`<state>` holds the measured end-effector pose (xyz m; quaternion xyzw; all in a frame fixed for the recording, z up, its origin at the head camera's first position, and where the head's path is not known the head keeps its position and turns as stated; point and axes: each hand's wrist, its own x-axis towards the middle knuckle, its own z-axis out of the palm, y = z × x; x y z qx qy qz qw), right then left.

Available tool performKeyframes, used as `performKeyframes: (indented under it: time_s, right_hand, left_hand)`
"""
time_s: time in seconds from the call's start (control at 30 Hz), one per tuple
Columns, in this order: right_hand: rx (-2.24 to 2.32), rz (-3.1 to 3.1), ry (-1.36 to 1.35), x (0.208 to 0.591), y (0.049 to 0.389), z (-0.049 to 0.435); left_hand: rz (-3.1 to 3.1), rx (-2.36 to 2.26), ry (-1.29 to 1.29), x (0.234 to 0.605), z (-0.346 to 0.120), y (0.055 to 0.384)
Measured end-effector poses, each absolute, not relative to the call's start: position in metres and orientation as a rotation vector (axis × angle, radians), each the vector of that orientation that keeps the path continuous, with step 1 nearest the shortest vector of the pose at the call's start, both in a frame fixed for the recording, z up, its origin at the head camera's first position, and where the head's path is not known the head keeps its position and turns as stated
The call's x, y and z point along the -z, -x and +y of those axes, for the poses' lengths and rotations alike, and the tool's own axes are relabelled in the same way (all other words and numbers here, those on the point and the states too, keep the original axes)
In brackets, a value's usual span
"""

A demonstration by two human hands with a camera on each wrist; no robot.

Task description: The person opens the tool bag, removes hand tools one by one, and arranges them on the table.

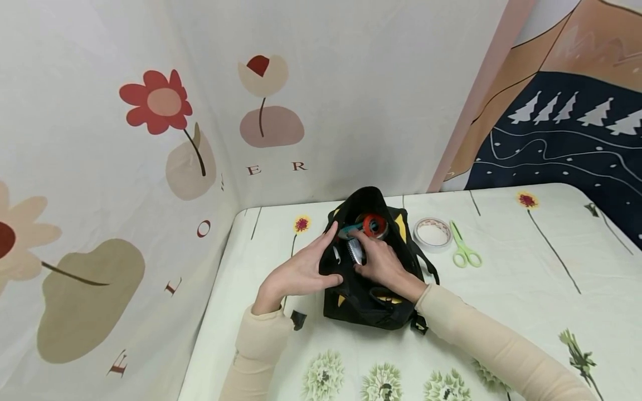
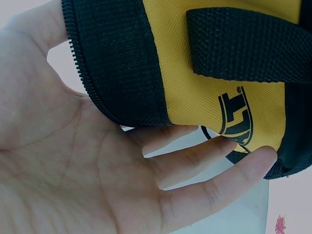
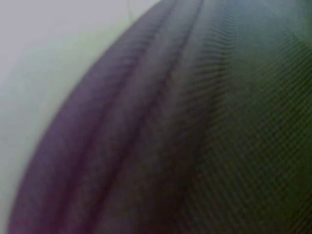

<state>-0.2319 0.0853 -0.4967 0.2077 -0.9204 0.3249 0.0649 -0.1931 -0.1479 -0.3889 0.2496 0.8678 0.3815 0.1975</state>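
Note:
A black bag with yellow panels (image 1: 368,312) stands with its mouth open. My left hand (image 1: 301,267) is at its left rim, index finger and thumb spread over the opening. In the left wrist view, the other fairly straight fingers (image 2: 209,200) lie along the yellow side panel (image 2: 178,63), beside the zipper edge. My right hand (image 1: 383,264) reaches inside, index finger and thumb at either end of a grey ridged object (image 1: 355,252). Close above it lies a teal and red tape dispenser (image 1: 373,225). Only dark woven fabric (image 3: 219,136) shows in the right wrist view.
A wide roll of white tape (image 1: 432,245) lies right of the bag, with light green scissors (image 1: 466,256) beside it. A black strap (image 1: 428,267) hangs off the bag's right side. The flower-print tablecloth (image 1: 521,289) meets a printed wall cloth at the back and left.

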Motion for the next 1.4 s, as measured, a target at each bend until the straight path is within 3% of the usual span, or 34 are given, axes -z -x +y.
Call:
performKeyframes:
  time_s: [0.57,1.4]
  right_hand:
    - [-0.982,-2.863,-0.517,0.483,0.222,0.093]
    - [-1.005,-2.869,-0.616,0.459,0.209,0.109]
  left_hand:
    - [2.437,-1.063,-0.708,0.388,-0.147,0.192]
    - [2.439,-1.063,-0.707,0.387,-0.148,0.191]
